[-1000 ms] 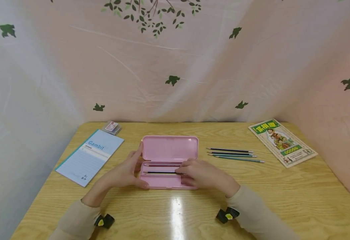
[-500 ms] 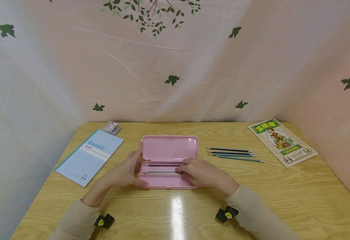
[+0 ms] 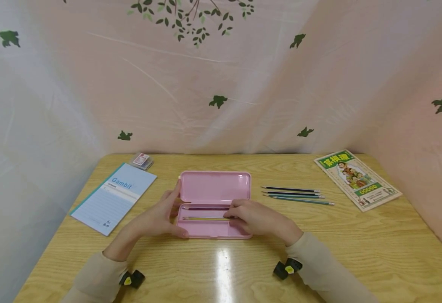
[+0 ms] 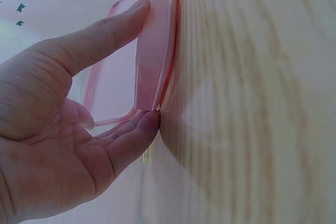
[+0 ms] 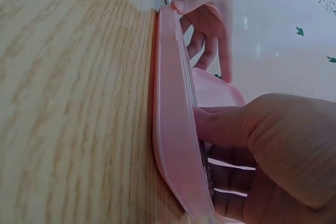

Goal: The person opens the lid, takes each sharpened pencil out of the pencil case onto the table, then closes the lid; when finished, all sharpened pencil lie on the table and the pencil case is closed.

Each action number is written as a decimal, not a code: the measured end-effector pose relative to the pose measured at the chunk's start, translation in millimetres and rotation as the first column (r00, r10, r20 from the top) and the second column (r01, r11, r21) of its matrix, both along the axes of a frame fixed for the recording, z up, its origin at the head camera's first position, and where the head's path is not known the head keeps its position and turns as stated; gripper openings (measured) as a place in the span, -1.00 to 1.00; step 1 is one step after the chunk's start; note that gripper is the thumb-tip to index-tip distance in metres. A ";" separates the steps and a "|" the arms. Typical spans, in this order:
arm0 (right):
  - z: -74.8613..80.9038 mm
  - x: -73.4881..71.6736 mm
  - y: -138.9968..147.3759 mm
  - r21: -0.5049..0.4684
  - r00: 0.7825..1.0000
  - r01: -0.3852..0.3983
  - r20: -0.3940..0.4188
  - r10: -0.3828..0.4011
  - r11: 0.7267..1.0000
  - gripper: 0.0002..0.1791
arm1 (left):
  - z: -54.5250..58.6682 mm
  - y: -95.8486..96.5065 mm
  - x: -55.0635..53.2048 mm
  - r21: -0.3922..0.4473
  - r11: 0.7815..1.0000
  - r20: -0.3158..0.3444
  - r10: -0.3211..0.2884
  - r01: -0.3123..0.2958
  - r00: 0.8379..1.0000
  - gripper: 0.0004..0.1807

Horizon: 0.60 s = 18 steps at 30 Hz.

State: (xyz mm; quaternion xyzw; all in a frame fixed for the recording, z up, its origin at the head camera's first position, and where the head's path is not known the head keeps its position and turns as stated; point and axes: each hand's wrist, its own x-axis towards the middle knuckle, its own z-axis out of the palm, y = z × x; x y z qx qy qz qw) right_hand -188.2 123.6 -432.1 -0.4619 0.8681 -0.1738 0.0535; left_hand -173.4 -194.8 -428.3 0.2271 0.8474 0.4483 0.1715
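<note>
An open pink pencil case [image 3: 205, 230] lies in the middle of the table in the head view, its lid [image 3: 215, 186] folded back. My left hand [image 3: 158, 217] holds the case's left end, thumb on the front wall and fingers round the end and back. Inside the rear compartment, my right hand [image 3: 258, 218] pinches the right end of a striped pencil [image 3: 203, 218], whose tip points left. A dark red pencil [image 3: 205, 208] lies behind it, near the hinge. My right fingers hide the right ends of both pencils.
Right of the case lie several dark and green pencils [image 3: 296, 192]. A booklet with a green title [image 3: 357, 181] is at the far right. On the left are a blue notebook [image 3: 112, 200] and a small clear box [image 3: 141, 160]. A curtain hangs behind the table.
The pencil under my right fingers has turned in place, from a dark side to a white and yellowish one. My left hand and the case stay put.
</note>
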 end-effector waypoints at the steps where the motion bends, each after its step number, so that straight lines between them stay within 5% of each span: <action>1: 0.1 -0.1 -0.3 0.001 1.000 0.000 0.005 0.000 1.000 -0.77 | -0.3 -0.3 0.0 0.000 1.000 -0.001 0.001 -0.001 1.000 0.53; 18: 3.9 -0.1 -1.1 -0.018 1.000 -0.025 0.000 0.025 1.000 -0.74 | -1.4 -1.4 -1.9 -0.031 0.999 0.001 0.015 -0.015 1.000 0.56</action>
